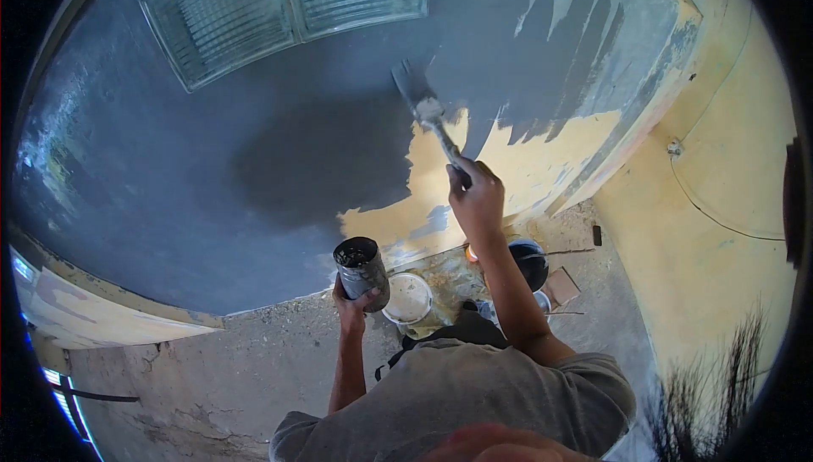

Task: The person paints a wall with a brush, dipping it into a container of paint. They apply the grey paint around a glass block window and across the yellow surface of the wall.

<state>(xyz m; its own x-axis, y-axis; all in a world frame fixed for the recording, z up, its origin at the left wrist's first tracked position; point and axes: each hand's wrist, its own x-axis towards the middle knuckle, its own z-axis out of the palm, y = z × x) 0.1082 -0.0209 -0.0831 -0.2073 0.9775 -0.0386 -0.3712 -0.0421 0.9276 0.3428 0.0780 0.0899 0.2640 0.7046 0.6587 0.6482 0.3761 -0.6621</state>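
My right hand is closed round the handle of a wide paintbrush, and its bristles lie against the grey-painted part of the wall. A yellowish patch of wall shows below and to the right of the brush. My left hand grips a dark cylindrical can from beneath and the side; the can is upright, with its open top showing a dark inside. Glass blocks are set in the wall above the brush.
On the floor near the wall's foot stand a white round lid or bucket and a black bucket. A brownish flat piece lies beside them. A yellow wall with a cable rises at the right.
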